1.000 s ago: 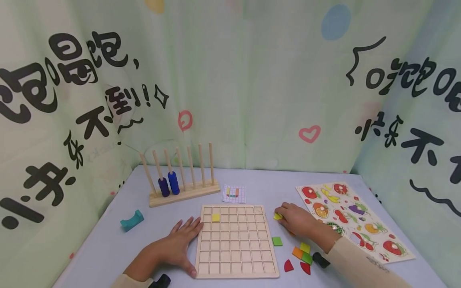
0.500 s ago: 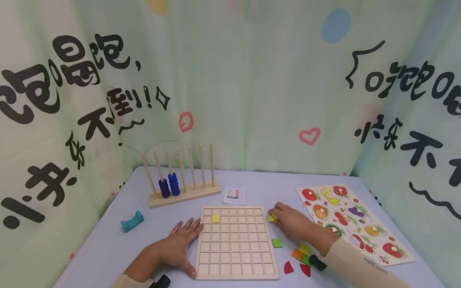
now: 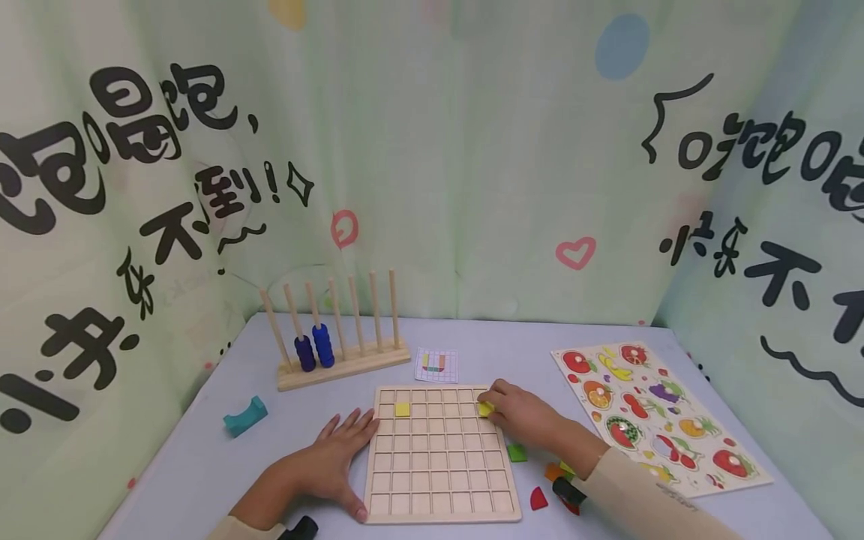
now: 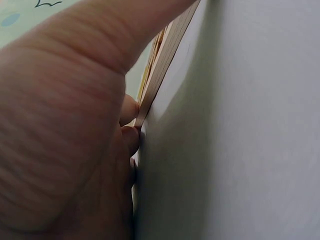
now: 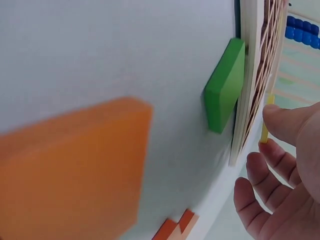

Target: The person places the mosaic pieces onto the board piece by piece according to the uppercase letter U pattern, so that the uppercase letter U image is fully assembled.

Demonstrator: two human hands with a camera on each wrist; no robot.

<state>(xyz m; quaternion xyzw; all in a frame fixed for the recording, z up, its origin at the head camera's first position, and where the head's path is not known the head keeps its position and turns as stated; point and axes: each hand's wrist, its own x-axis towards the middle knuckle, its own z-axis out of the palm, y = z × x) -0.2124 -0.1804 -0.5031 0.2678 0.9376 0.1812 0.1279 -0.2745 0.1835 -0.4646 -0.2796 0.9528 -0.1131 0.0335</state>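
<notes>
A wooden grid board (image 3: 442, 465) lies flat on the table, with one yellow square tile (image 3: 402, 409) seated near its upper left. My left hand (image 3: 331, 461) rests along the board's left edge, fingers spread, thumb at the lower corner. Over the board's upper right, my right hand (image 3: 523, 412) pinches a second yellow tile (image 3: 485, 409) between thumb and fingertips. In the right wrist view that yellow tile (image 5: 266, 120) shows edge-on above the grid. A green tile (image 5: 225, 85) lies against the board's right side.
Orange tiles (image 3: 553, 472) and red quarter pieces (image 3: 538, 499) lie right of the board. Behind it are a small pattern card (image 3: 436, 365) and a peg rack (image 3: 344, 365) with blue beads. A teal curved block (image 3: 246, 417) sits left, a fruit sticker sheet (image 3: 664, 420) right.
My right hand has carried the yellow tile leftward, from beside the board to above its upper right cells. The left hand has stayed in place.
</notes>
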